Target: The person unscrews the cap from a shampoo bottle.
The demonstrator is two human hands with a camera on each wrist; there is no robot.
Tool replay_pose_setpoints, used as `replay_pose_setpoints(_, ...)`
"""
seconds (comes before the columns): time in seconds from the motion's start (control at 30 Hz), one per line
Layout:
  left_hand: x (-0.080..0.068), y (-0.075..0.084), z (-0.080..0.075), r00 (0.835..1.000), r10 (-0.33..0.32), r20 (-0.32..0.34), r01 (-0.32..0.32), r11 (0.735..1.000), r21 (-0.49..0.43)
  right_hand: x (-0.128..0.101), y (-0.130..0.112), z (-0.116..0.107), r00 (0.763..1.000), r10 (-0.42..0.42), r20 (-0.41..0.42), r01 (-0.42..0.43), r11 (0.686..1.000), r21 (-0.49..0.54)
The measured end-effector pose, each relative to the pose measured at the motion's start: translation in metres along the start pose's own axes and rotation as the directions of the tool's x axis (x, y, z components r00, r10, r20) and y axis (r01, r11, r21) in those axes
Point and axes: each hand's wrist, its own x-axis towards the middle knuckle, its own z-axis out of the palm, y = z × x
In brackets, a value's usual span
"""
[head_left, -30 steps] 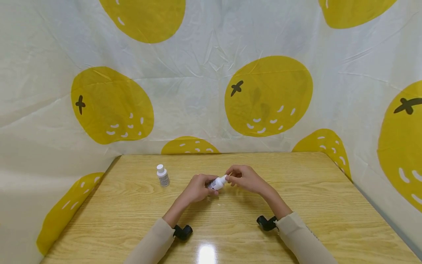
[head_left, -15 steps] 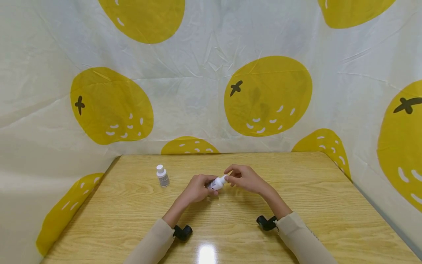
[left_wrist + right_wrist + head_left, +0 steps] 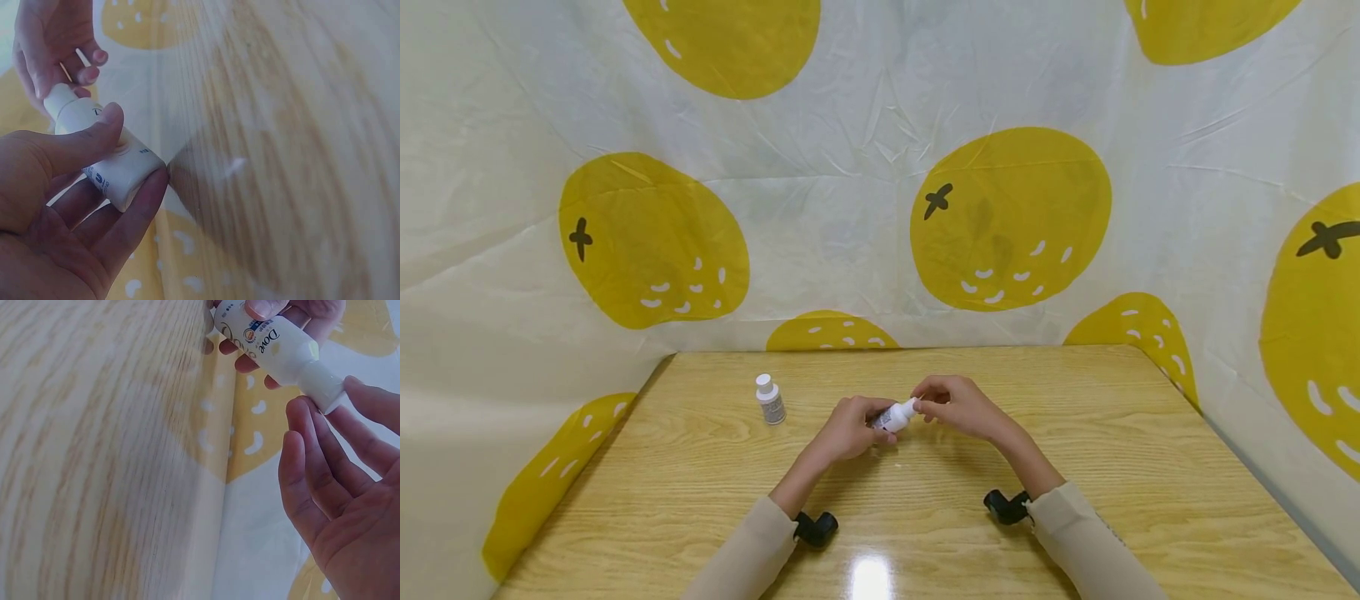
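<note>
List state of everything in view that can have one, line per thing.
Dove bottle: tilted, held in the left hand
Dove bottle's cap: on, pinched by the right hand
Second white bottle: upright on the wooden table, label unreadable
Second bottle's cap: on
Left hand: gripping bottle body
Right hand: fingertips on cap
Curtain: hung, creased

White round-shouldered plastic Dove bottle (image 3: 278,353) | tilted in my left hand (image 3: 848,428) | white cap (image 3: 321,385) on, pinched by my right hand (image 3: 957,407)
</note>
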Motion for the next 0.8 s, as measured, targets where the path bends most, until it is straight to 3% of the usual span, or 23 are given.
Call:
replay_pose_setpoints(0.23, 0.0000, -0.0016, 0.0004, 1.000, 0.001, 0.002, -0.001, 1.000, 0.009, -0.0009, -0.0003, -0.0003, 0.999, -0.030, 0.008, 0.030, 1.000, -0.003)
replay_pose_setpoints(0.53, 0.0003, -0.0014, 0.0007, 1.000, 0.001, 0.005, -0.001, 1.000, 0.004, -0.0022, -0.0019, 0.0003, 1.000, 0.012, -0.007, -0.012, 1.000, 0.005)
replay_pose_setpoints(0.8, -0.0001, -0.0023, 0.0011, 1.000, 0.007, 0.003, -0.007, 1.000, 0.002, -0.0014, -0.0001, 0.0009, 1.000, -0.009, -0.005, 0.009, 1.000, 0.012)
